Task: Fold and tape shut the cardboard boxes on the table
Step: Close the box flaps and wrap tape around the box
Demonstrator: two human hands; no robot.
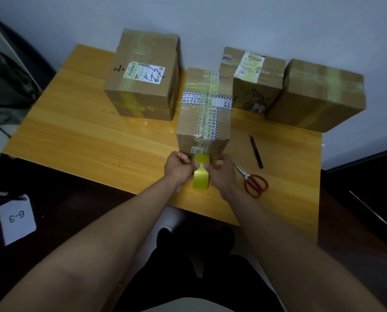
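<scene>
both hands grip the yellow tape roll: left hand and right hand curl around it at the near face of the middle box on the worktop. pull the strip taut and centre it over the seam before pressing down. printed tape text seems chinese; a floor card reads "6-3".
</scene>
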